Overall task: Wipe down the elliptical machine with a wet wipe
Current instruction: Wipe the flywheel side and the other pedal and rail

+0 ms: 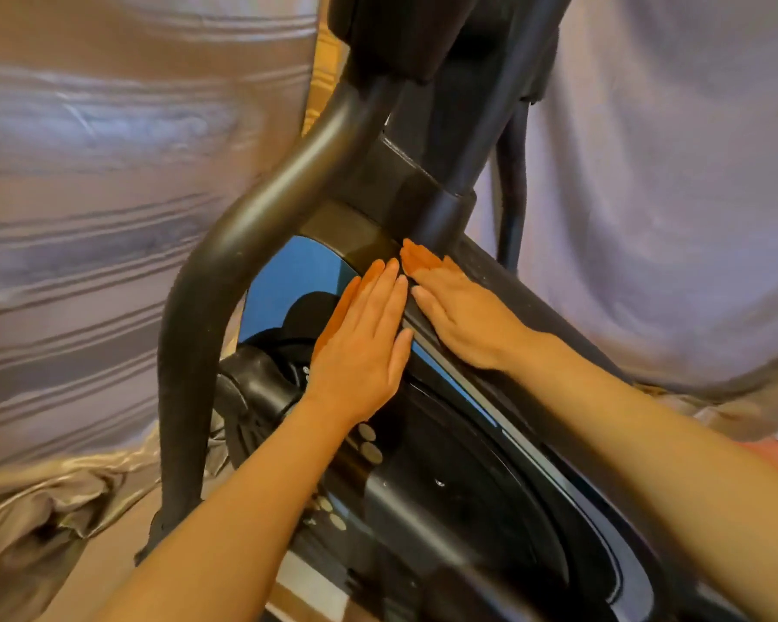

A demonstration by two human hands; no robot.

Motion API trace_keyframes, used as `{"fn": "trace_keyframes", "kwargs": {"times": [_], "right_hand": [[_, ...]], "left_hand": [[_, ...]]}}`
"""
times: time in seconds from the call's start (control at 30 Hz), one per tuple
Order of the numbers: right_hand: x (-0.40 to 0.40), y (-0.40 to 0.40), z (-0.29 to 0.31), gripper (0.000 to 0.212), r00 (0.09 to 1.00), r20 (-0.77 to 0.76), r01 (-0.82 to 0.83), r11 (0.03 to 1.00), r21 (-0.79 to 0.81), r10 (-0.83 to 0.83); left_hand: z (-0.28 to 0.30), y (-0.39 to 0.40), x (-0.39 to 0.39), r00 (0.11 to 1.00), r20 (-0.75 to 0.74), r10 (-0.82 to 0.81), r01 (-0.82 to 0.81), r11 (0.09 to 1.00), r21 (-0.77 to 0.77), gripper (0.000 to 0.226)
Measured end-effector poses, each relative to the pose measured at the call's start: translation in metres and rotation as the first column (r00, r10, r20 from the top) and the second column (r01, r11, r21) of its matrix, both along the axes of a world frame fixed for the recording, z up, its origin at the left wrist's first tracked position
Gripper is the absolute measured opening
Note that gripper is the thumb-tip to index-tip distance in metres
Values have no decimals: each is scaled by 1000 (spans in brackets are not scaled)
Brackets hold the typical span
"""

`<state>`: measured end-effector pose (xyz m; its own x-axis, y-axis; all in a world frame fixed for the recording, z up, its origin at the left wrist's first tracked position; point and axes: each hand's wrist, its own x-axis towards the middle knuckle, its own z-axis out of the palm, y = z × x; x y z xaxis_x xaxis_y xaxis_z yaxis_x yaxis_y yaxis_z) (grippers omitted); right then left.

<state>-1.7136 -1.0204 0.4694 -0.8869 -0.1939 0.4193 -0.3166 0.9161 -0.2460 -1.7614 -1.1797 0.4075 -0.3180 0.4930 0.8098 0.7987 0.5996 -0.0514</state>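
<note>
Both hands lie flat with fingers straight on the elliptical machine housing below the mast: left hand, right hand. No wet wipe visible. Judged step: pre-wipe; next, fetch a wipe

So we've got the floor down at the bottom left, and the black elliptical machine stands right on it. A shiny gold-ish fabric is bunched up on the floor just beside the machine's curved black bar, spreading toward the left edge.
</note>
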Motion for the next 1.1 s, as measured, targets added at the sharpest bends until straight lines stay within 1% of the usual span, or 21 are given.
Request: {"fn": "trace_keyframes", "kwargs": {"times": [0.1,0.23,0.33,0.47,0.57,0.7,0.8,0.93,1.0,1.1], "right_hand": [[4,24,-9,47,998,-13,-68,997,-35,67],[20,58,-19,46,1000,26,-7,997,-78,9],[14,50,-14,48,998,55,-5,996,-84,10],[0,29,-9,49,993,22,-114,991,-75,116],[1,34,-7,46,984,-14,-178,979,-96,178],[18,59,-23,45,979,42,-190,971,-142,198],[15,59,-21,48,982,35,-181,981,-75,184],[-13,35,3,45,964,17,-265,964,-32,266],[-15,34,3,43,958,-1,-286,955,-80,287],[1,54,-17,41,963,-19,-268,946,-183,269]], "left_hand": [[-4,3,-1,999,6,-33,33,998,51,54],[0,5,0,998,37,-50,47,996,71,56],[1,6,0,999,29,-35,33,998,47,59],[-1,6,-3,998,32,-47,44,996,72,61],[-1,10,-2,998,52,-47,42,994,99,61],[-4,8,0,997,55,-55,51,996,74,58],[-5,6,-5,993,73,-93,87,992,87,55],[-6,9,-9,992,67,-109,99,985,142,54],[-7,11,-9,994,53,-100,91,983,162,54],[-8,13,-8,999,27,-34,29,987,158,55]]}}
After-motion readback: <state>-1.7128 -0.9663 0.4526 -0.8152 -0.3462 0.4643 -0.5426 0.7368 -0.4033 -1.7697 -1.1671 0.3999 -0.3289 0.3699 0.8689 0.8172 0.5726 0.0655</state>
